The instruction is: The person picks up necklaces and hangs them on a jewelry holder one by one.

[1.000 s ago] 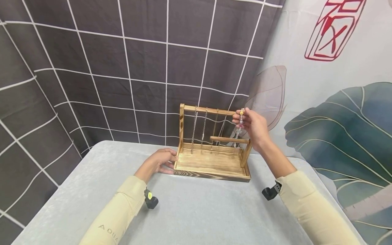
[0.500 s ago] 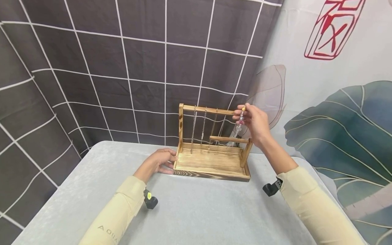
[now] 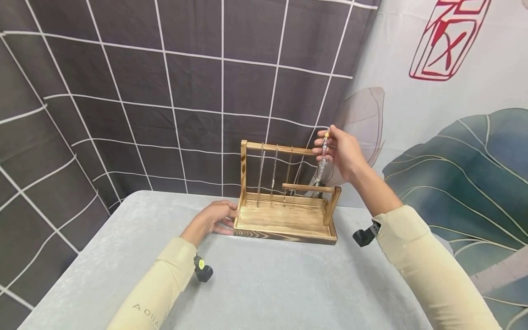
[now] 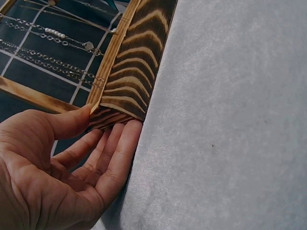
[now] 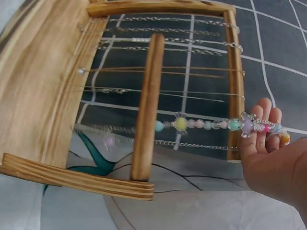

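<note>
A wooden jewelry stand [image 3: 284,220], with a tray base, a tall rail and a short bar [image 5: 149,96], stands on the table. My left hand [image 3: 216,216] holds its left end; the left wrist view shows the thumb at the rim and the fingers against the end wall. Up near the right end of the tall rail, my right hand [image 3: 345,153] pinches a beaded necklace [image 5: 181,123] by its upper end. Pastel beads and clear flower-like pieces hang down from there, passing behind the short bar. Several chain necklaces [image 5: 187,43] hang from the tall rail.
The table [image 3: 255,279] has a pale grey cloth. Behind it hangs a dark curtain [image 3: 185,91] with white grid lines. A printed white drape [image 3: 396,55] hangs at the right. A black wrist camera [image 3: 365,236] sits on my right wrist.
My right hand has risen slightly, lifting the beaded necklace, whose lower end has swung about behind the short bar. My left hand and the stand stay in place.
</note>
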Tool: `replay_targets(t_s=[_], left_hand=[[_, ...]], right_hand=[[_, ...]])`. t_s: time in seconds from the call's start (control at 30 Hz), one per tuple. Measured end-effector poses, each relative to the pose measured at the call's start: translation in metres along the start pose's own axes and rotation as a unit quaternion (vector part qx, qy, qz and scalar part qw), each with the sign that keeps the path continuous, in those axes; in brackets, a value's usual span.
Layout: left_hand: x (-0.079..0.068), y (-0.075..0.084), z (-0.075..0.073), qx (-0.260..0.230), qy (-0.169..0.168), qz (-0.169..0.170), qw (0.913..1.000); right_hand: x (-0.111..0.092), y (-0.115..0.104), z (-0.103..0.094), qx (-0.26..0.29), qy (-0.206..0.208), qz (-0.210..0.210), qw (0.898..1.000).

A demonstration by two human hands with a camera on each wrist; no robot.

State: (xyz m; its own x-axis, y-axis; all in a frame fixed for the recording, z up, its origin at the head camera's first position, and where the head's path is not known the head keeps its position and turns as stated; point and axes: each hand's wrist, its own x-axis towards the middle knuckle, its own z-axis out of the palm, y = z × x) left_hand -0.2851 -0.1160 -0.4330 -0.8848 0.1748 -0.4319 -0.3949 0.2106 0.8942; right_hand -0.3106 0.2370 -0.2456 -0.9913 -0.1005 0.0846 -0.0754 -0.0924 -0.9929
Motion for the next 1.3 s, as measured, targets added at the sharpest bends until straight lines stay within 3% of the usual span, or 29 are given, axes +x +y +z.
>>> replay_targets(t_s=[0.43, 0.77, 1.0, 1.3], left_hand=[[0.0, 0.001, -0.001, -0.002, -0.004, -0.001, 1.0], [0.002, 0.0, 0.001, -0.005, -0.006, -0.007, 0.9999], [0.001, -0.001, 0.0, 0.0, -0.005, -0.001, 1.0], [0.002, 0.0, -0.001, 0.002, -0.004, 0.003, 1.0]], right_hand=[[0.0, -0.007, 0.003, -0.045, 0.103, -0.066, 0.991], [0.0, -0.003, 0.005, -0.046, 0.054, -0.035, 0.997], [-0.002, 0.01, 0.014, -0.03, 0.017, -0.04, 0.999], [-0.011, 0.032, 0.015, -0.148, 0.046, -0.081, 0.985]])
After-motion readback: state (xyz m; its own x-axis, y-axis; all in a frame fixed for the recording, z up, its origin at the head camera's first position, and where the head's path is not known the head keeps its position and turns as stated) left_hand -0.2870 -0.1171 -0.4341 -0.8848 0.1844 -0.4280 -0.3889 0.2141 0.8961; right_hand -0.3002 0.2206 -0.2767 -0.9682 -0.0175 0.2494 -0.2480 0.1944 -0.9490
